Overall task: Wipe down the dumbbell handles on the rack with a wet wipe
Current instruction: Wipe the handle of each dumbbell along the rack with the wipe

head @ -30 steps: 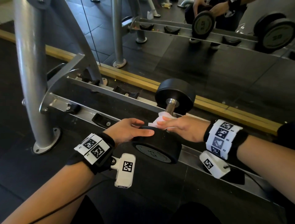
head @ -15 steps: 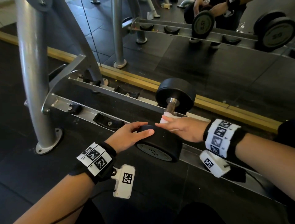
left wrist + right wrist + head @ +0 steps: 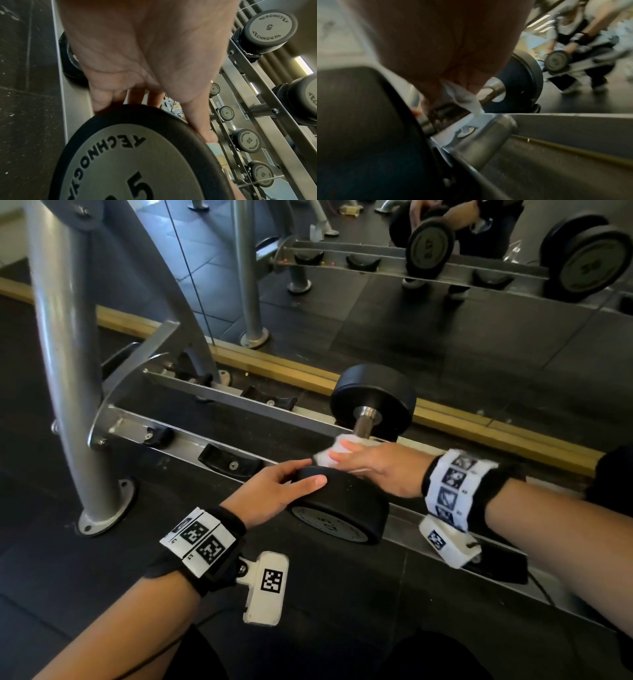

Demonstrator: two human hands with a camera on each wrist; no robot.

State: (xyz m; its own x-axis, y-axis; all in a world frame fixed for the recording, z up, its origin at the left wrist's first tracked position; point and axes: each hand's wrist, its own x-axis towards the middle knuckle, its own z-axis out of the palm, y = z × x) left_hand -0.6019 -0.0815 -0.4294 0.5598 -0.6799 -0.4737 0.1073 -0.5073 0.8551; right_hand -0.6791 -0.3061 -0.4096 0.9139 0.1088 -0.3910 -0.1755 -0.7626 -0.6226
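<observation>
A black dumbbell lies across the lowest rack rail (image 3: 178, 436), its near head (image 3: 342, 508) marked 12.5 and its far head (image 3: 373, 395) by the mirror. My right hand (image 3: 373, 467) grips a white wet wipe (image 3: 334, 450) wrapped round the steel handle (image 3: 364, 422), close to the near head. The right wrist view shows the wipe (image 3: 464, 98) hanging from my fingers against the handle (image 3: 493, 88). My left hand (image 3: 274, 491) rests on top of the near head, fingers and thumb laid straight over its rim (image 3: 137, 162).
Empty black cradles (image 3: 229, 462) sit on the rail to the left, beside the grey rack upright (image 3: 68, 371). A mirror with a gold base strip (image 3: 479, 422) stands right behind the rack. Upper tiers hold more dumbbells (image 3: 269, 27).
My right hand has shifted the wipe a little along the handle, and the wipe shows less bunched. My left hand stays on the near head.
</observation>
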